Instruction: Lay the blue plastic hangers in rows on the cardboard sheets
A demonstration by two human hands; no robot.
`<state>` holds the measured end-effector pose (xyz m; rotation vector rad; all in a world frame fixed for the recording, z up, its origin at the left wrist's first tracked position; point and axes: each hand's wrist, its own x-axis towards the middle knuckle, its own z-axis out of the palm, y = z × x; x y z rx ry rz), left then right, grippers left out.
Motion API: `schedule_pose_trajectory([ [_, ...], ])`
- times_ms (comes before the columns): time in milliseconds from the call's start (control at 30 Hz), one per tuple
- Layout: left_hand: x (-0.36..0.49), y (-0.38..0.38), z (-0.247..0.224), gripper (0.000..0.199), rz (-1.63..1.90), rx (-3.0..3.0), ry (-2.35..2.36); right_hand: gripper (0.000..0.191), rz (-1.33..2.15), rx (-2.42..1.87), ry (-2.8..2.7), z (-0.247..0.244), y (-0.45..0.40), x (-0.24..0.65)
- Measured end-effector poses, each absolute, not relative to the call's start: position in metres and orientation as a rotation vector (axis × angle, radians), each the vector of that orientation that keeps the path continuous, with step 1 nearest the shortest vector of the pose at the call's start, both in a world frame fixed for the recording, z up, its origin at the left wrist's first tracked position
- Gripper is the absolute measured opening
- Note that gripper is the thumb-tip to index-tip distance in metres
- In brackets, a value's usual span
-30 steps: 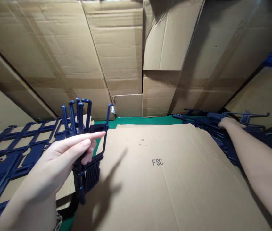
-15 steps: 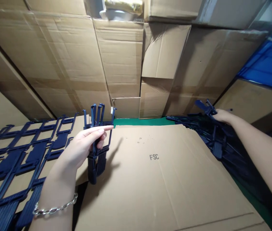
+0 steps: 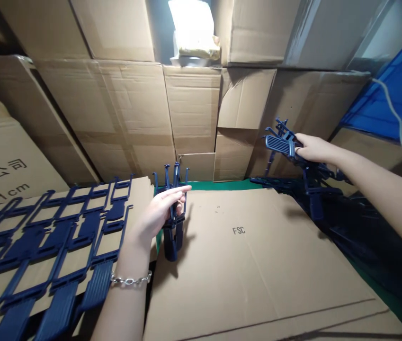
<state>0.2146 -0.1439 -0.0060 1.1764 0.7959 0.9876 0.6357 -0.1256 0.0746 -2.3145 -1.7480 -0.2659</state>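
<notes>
Dark blue plastic rack pieces (image 3: pixel 173 215) — a small bunch of them, stood upright, prongs up, lower ends just above or resting on the flat brown cardboard sheet printed "FSC" (image 3: pixel 257 265); contact point hidden behind the bunch. Left hand (image 3: pixel 160 213) is wrapped round the bunch at mid-height, index finger stretched out straight over the top of the grip, other fingers curled in. Silver chain bracelet (image 3: pixel 131 280) on that wrist

Right hand (image 3: pixel 310 148) is out to the far right and raised, fingers closed on another dark blue ribbed plastic piece (image 3: pixel 281 144), lifted clear of the heap of dark blue plastic parts (image 3: pixel 328 203) lying below it along the sheet's right edge

To the left of the bunch — a flat lattice of joined dark blue plastic frames (image 3: pixel 51 246), spread over a second cardboard layer. Green surface (image 3: pixel 229 184) shows in a strip behind the sheet. Wall of stacked brown cardboard boxes (image 3: pixel 133 109) closes the back; blue crate (image 3: pixel 396 94) at upper right

Judgement: the step looks like gathering — one piece just picked from the heap while the held bunch waits. The next move would call for carrying the right-hand piece across the sheet and lining its prongs up with those in the left-hand bunch, which needs the left grip loosened enough to admit it without the rest splaying
</notes>
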Motion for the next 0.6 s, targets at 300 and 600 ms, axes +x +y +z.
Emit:
schedule_pose_trajectory([
  [300,0.208,-0.132,-0.017,0.035,1.208,1.127,0.785,0.028,0.380,-1.434,-2.091,0.103,-0.173,0.489],
  [600,0.199,-0.137,-0.014,0.025,1.082,0.987,0.678,0.033,0.931,-0.911,-2.131,0.060,-0.155,0.383],
])
